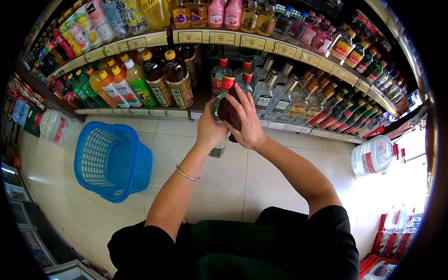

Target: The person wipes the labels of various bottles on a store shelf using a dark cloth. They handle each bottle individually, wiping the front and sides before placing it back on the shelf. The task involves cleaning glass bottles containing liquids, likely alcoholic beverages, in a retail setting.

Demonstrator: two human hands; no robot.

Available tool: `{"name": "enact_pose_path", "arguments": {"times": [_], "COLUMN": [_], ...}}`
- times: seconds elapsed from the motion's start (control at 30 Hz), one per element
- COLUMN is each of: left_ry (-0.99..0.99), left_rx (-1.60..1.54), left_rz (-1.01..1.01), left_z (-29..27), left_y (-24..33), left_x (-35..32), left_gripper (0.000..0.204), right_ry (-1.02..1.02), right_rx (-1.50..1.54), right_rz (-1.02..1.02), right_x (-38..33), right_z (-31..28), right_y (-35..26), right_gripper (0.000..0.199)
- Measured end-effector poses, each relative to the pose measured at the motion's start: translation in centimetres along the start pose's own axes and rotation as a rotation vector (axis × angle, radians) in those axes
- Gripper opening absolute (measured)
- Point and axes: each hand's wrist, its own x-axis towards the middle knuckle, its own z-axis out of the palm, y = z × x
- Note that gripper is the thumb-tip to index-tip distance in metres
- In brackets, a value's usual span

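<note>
My left hand is closed round a clear glass bottle, held in front of the lower shelf; its lower end shows below my hands. Both hands cover much of the bottle. My right hand presses a dark reddish-brown cloth against it, with fingers curved over the cloth. Just beyond my hands, clear bottles with red caps stand on the lower shelf. More clear liquor bottles stand to their right.
On the floor at left sits a blue plastic basket. Large water jugs stand at far left and right. The upper shelf holds many drinks. Dark-brown bottles stand left of my hands. Red-wrapped packs lie lower right.
</note>
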Motion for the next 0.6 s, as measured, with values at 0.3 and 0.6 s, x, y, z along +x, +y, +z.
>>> {"name": "enact_pose_path", "arguments": {"times": [0.3,0.6], "left_ry": [-0.130,-0.373], "left_rx": [0.451,-0.148], "left_rz": [0.058,-0.105], "left_z": [0.2,-3.1], "left_y": [-3.0,2.0], "left_x": [-1.5,-0.5], "left_gripper": [0.069,0.071], "right_ry": [-0.275,-0.084], "right_rx": [-0.208,0.889], "right_rz": [-0.032,0.404], "right_x": [3.0,7.0], "right_z": [0.5,-6.8], "right_y": [-1.6,1.5], "right_gripper": [0.047,0.040]}}
